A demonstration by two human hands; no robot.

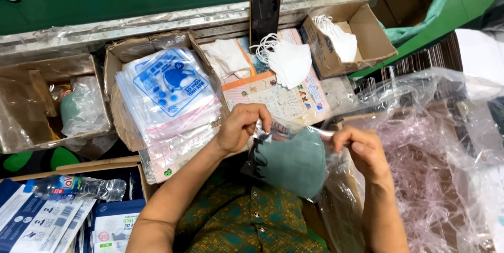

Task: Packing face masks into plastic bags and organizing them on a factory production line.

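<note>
You sit at a cluttered packing bench (199,19) whose worn metal-edged ledge runs across the top of the view, with a green wall behind it. Leaning upright against that ledge is a dark phone (264,16). Below it, loose white masks (287,61) lie on a printed sheet, and more white masks fill the open cardboard box (367,35) to the right.

Your left hand (240,127) is closed in a pinch on the top left edge of a clear plastic bag (294,132), thumb and fingertips pressed together on the film. Your right hand (362,150) pinches the same top edge at its right end, fingers curled and clamped on the plastic. Between your two hands the bag's mouth is stretched taut. Inside it sits a grey-green mask (291,164), hanging just below your hands and above your lap, in front of your green patterned shirt.

Just beside your left hand, a cardboard box holds a thick stack of printed zip bags (168,95) with a blue design, tilted toward you. Farther left, another box contains a bundle wrapped in clear plastic (81,106). At lower left lie a crumpled water bottle (79,186) and blue-and-white packets (47,221). To your right, a large heap of crinkled clear plastic film (436,158) spreads across the bench, touching your right forearm.
</note>
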